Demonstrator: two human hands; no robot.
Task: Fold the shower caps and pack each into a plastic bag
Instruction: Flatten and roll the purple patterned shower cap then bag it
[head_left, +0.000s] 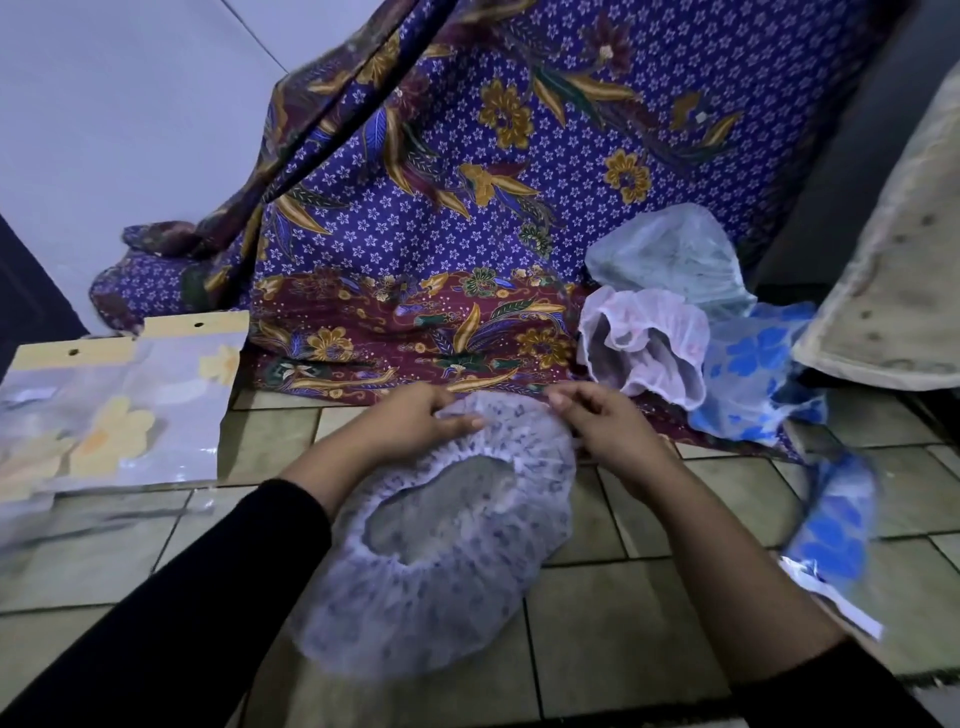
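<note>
A pale lilac shower cap (363, 613) with small blue print lies on the tiled floor, its elastic opening facing up. My left hand (415, 421) pinches its far rim on the left side. My right hand (597, 421) pinches the far rim on the right side. Several more shower caps sit at the right: a pale blue-white one (670, 254), a pinkish white one (644, 343) and a blue flowered one (753, 374). Clear plastic bags (119, 410) with yellow header cards and yellow flower prints lie flat on the floor at the left.
A purple and maroon batik cloth (441, 208) is draped behind the cap and reaches down to the floor. Another blue flowered item in a bag (836, 525) lies at the right. A beige padded edge (893, 270) stands at the far right, and a white wall (130, 104) at the back left.
</note>
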